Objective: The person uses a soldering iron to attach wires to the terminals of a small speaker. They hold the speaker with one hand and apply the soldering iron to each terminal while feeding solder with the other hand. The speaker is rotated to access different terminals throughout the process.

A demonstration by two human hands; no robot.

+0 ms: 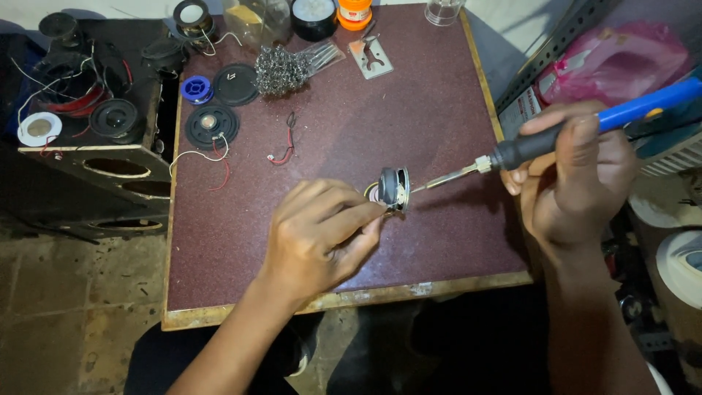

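My left hand (322, 234) pinches a small speaker (393, 189) on edge near the middle of the counter (409, 124), fingertips right against its rim, and my right hand (578, 175) is wrapped around the blue-handled soldering iron (556, 135), whose tip comes in from three o'clock and meets the back of the speaker. The plainest risk, as I judge it, is my own fingers: they sit just beside the hot tip, and a slip of the iron toward nine o'clock would land on them. The speaker stands tilted on its rim with only my pinch steadying it, so pressure from the tip could roll or twist it and drag the joint. Holding heat too long in one spot might also scorch the thin terminal or the cone behind it; I cannot see the joint itself well enough to tell how it looks. Farther out, a loose red wire (287, 143) lies at about eleven o'clock from the speaker, and beyond it a wire-wool tip cleaner (281, 72), a black speaker (211, 126) and a blue solder spool (197, 89) crowd the far-left corner; reaching over there with the iron in hand could snag a lead or brush something that melts. The pink bag (614, 62) near my right hand, at about one o'clock, is close to the handle too.
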